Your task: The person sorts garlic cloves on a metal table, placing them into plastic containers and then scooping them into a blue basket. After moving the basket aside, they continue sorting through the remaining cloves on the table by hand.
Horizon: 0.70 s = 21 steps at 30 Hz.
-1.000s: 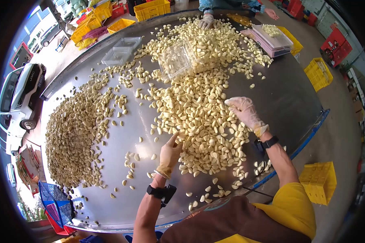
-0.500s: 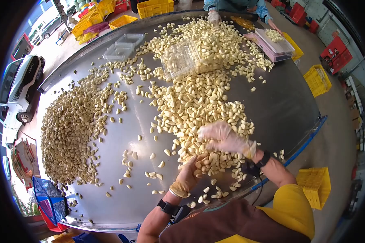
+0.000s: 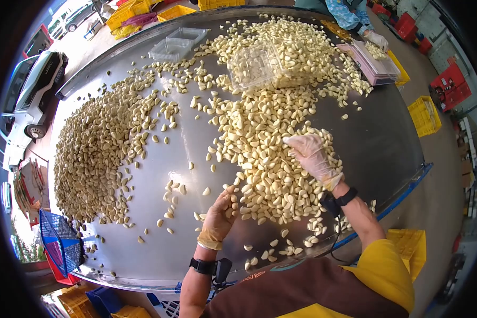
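Observation:
Peeled garlic cloves [image 3: 270, 159] lie in a long heap down the middle of the metal table [image 3: 196, 135]. My left hand [image 3: 219, 216], gloved, is at the heap's left edge with its fingers curled around a few cloves. Over the heap's right side is my right hand [image 3: 314, 158], also gloved, its fingers drawn together at a pale clove by the fingertips. Some cloves beneath that hand are hidden. A clear plastic box [image 3: 254, 68] of cloves rests on the far part of the heap.
Browner cloves [image 3: 90, 164] form a second heap at left. Clear trays [image 3: 177, 45] lie at the back. A co-worker's gloved hand [image 3: 376, 40] is near a pink-sided box [image 3: 373, 66]. A yellow crate [image 3: 424, 115] stands beyond the right edge, a blue basket [image 3: 61, 241] at lower left.
My hands have moved apart: the left went left, away from the heap's near end, and the right moved up and right. The co-worker's hand left the far heap for the box. The view shifted slightly.

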### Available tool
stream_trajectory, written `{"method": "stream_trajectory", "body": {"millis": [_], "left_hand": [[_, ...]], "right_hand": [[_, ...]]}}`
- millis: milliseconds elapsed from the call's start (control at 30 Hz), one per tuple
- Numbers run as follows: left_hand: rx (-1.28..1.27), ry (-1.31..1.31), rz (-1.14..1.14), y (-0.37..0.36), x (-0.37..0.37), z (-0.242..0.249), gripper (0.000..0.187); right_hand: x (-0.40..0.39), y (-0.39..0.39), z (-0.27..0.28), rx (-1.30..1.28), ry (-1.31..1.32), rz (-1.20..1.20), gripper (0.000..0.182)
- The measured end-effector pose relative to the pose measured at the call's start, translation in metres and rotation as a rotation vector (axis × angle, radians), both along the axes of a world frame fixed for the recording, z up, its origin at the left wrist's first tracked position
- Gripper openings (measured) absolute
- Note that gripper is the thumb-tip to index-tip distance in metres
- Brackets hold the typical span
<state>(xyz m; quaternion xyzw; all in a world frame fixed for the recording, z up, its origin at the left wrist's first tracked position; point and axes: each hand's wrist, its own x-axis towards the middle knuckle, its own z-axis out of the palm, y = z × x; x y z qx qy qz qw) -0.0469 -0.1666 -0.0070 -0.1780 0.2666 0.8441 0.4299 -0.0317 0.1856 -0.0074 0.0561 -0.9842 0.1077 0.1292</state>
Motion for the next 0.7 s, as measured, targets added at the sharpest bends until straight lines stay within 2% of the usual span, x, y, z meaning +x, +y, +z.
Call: {"method": "stream_trajectory", "body": {"millis": [67,100,133,233,400,467,533,600,633,700], "left_hand": [[0.059,0.028,-0.026,0.008,0.005,-0.004,0.033],[0.058,0.015,-0.047,0.016,0.008,-0.001,0.033],[0.058,0.005,-0.067,0.023,0.011,0.004,0.034],[0.083,0.009,-0.11,0.03,0.019,0.001,0.037],[0.064,-0.032,-0.055,0.023,0.017,0.001,0.037],[0.063,-0.036,-0.046,0.02,0.02,-0.002,0.038],[0.025,-0.045,-0.025,0.018,0.021,-0.002,0.038],[-0.01,-0.045,-0.022,0.017,0.023,-0.005,0.038],[0.021,-0.022,-0.014,0.017,0.024,-0.008,0.038],[0.068,0.006,-0.009,0.017,0.023,-0.01,0.038]], "right_hand": [[-0.005,-0.039,0.01,0.124,0.032,0.081,0.027],[-0.005,-0.047,-0.009,0.14,0.059,0.039,0.021],[-0.006,-0.052,-0.025,0.158,0.089,-0.001,0.016],[-0.004,-0.05,-0.008,0.061,0.029,0.021,0.009],[-0.001,-0.062,-0.005,-0.02,-0.018,-0.029,0.007],[0.0,-0.061,-0.01,-0.061,-0.103,-0.051,0.019],[-0.005,-0.059,-0.01,-0.06,-0.059,0.001,0.019],[-0.014,-0.063,-0.008,0.227,-0.045,-0.037,0.015],[-0.022,-0.066,-0.015,0.387,0.018,-0.05,0.003],[-0.026,-0.063,-0.021,0.409,0.046,-0.029,0.002]]}}
